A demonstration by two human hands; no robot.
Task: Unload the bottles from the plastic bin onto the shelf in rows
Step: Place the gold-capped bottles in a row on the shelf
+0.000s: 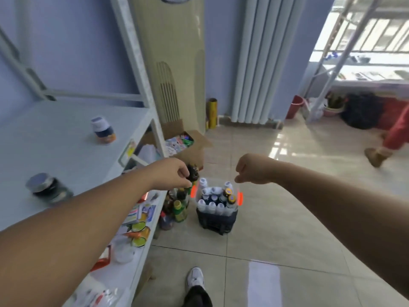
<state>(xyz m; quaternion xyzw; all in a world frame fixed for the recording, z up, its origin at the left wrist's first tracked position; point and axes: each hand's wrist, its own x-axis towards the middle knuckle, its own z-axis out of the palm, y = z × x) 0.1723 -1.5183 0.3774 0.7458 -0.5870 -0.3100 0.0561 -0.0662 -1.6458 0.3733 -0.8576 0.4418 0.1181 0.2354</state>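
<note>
Dark bottle — in left hand

Dark jar on shelf smeared by blur, dark object half hidden by fingers of left hand, red-trousered person cut by right edge

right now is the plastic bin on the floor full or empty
Nearly full: upright white-capped bottles and two gold-lidded ones pack the plastic bin in rows. The left hand pinches a dark object, likely a bottle.
</note>
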